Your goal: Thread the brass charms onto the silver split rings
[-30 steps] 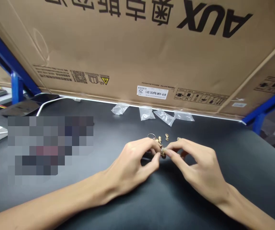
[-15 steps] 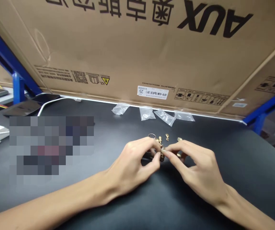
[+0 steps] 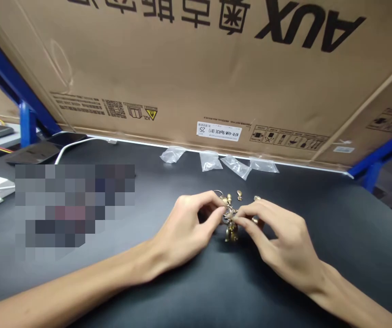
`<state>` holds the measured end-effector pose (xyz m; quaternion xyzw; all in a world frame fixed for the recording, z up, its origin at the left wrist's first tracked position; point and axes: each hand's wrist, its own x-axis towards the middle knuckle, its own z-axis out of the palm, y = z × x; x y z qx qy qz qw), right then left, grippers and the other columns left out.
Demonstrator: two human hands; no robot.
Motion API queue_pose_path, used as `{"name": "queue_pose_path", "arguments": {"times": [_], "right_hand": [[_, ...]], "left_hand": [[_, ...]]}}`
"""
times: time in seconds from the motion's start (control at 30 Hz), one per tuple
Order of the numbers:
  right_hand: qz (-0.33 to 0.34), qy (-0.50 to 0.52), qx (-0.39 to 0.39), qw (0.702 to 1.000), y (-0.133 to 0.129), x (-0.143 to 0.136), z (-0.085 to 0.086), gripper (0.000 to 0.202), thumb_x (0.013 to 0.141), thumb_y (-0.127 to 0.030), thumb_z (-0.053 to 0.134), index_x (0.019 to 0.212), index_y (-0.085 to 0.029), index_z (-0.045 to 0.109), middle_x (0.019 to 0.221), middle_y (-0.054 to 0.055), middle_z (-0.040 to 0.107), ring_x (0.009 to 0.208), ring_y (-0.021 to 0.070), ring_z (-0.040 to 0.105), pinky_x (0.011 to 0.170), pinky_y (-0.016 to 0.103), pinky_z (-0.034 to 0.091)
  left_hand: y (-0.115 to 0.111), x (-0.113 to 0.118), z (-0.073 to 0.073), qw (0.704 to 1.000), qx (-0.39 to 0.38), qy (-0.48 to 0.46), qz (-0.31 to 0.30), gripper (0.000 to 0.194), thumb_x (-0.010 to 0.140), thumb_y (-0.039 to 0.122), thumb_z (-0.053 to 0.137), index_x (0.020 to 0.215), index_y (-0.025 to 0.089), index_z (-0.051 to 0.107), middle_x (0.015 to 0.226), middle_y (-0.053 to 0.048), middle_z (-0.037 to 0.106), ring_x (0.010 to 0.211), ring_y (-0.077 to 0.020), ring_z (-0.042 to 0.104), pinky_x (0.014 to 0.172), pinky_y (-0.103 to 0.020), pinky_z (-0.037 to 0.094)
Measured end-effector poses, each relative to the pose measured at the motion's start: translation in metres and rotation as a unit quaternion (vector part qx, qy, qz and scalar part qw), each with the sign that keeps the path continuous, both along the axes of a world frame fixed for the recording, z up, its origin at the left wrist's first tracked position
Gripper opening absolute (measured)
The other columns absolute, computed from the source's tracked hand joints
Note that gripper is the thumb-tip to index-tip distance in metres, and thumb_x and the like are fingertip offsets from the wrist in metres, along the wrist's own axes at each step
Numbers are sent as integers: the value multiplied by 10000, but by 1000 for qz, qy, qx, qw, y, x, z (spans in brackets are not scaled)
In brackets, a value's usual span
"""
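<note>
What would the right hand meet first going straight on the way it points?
Most likely the charm bunch between the hands, then the left hand; exact depth is unclear.

Single head view, facing forward and down, hands (image 3: 191,223) near.

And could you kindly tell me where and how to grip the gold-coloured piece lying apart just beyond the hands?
I'd pinch the gold-coloured piece by its rounded far end, probably from the right: that end looks broadest, the near end looks small and irregular, and a bead-like charm sits close on its left.
</note>
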<state>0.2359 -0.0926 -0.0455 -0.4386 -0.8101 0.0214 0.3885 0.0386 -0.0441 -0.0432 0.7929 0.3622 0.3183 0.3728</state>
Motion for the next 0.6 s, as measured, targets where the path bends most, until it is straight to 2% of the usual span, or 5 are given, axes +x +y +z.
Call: {"name": "queue_pose_path", "arguments": {"times": [0.07, 0.17, 0.27, 0.4, 0.6], "right_hand": [[3, -14, 14, 1000, 1, -1, -2, 51, 946, -167, 584, 942, -192, 628, 803, 6, 681, 669, 128, 599, 693, 266, 470], [-6, -19, 19, 1000, 2, -1, -3, 74, 960, -177, 561, 925, -191, 625, 780, 13, 675, 664, 135, 600, 653, 264, 455], [-10, -21, 23, 999, 3, 0, -2, 72, 958, -173, 566, 917, -189, 623, 778, 12, 673, 663, 134, 593, 661, 266, 453], [-3, -37, 40, 999, 4, 1, -3, 49, 942, -152, 589, 940, -185, 625, 806, 13, 680, 683, 134, 593, 677, 267, 455], [-27, -36, 36, 998, 4, 1, -1, 69, 951, -161, 576, 916, -192, 626, 806, 19, 686, 698, 140, 613, 670, 264, 466]], "left_hand": [[0, 0, -2, 1000, -5, 1, 13, 172, 959, 237, 492, 952, 183, 655, 789, 12, 709, 708, -126, 650, 691, -246, 501], [1, -2, -6, 993, 118, 22, -18, 219, 953, 195, 488, 1105, 208, 644, 919, -14, 718, 812, -148, 651, 778, -285, 498], [3, -3, -8, 978, 200, 53, -13, 147, 928, 211, 553, 954, 201, 697, 901, -25, 720, 804, -163, 630, 776, -309, 481], [6, -3, -10, 984, 170, 38, 35, 154, 933, 203, 569, 946, 185, 721, 877, -25, 730, 783, -149, 635, 750, -291, 497], [11, -7, -11, 940, 340, 39, -5, 143, 926, 197, 591, 968, 189, 728, 855, -35, 722, 759, -156, 572, 737, -313, 473]]}}
